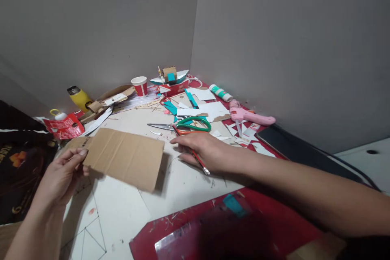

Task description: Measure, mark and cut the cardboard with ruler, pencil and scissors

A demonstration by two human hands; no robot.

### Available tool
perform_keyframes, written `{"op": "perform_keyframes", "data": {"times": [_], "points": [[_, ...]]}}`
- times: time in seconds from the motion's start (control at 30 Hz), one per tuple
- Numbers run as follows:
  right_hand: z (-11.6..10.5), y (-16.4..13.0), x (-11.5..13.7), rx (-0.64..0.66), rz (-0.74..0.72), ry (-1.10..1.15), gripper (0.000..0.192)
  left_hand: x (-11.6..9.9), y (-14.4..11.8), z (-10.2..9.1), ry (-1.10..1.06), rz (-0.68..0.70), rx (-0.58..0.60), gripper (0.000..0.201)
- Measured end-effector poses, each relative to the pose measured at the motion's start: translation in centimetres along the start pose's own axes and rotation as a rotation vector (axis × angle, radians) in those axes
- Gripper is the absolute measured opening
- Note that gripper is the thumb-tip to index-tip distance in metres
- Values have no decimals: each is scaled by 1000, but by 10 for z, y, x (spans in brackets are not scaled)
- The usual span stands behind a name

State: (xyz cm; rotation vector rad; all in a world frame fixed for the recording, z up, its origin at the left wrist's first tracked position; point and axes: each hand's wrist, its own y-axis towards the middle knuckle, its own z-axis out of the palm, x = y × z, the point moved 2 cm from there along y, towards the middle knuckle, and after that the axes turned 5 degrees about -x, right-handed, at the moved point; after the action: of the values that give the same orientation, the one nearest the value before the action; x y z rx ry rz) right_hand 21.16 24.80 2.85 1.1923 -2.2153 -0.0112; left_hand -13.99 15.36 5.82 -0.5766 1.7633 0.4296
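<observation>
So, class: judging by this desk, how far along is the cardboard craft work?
Done: a small cardboard-and-teal model stands at the back by the wall, and paper offcuts lie around it. In hand: the left hand holds a plain cardboard piece by its edge, while the right hand rests on a red pencil near the scissors. Left: that cardboard looks unmarked and uncut.

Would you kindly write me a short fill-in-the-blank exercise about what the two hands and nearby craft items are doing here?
1. The left hand holds a flat piece of ____ by its edge.
2. The right hand rests on the table with a red ____ under its fingers.
3. The scissors beyond the right hand have ____ handles.
4. The glue gun near the wall is ____ in colour.

Missing words: cardboard; pencil; green; pink
</observation>
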Motion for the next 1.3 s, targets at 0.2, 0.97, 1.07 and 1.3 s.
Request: {"op": "perform_keyframes", "data": {"times": [0.2, 0.97, 1.07, 1.3], "points": [[-8, 2, -5, -159, 67, 47, 22, 11, -5, 19, -126, -254, -48, 20], [-9, 10, -10, -334, 530, 1030, 30, -44, -92, 84, 366, 366, 60, 26], [-14, 13, -25, -516, 576, 1013, 24, -27, -144, 98, 646, 390, 541, 24], [-6, 11, -13, -471, 534, 1035, 24, -8, -189, 126, 1109, 452, 818, 14]]}}
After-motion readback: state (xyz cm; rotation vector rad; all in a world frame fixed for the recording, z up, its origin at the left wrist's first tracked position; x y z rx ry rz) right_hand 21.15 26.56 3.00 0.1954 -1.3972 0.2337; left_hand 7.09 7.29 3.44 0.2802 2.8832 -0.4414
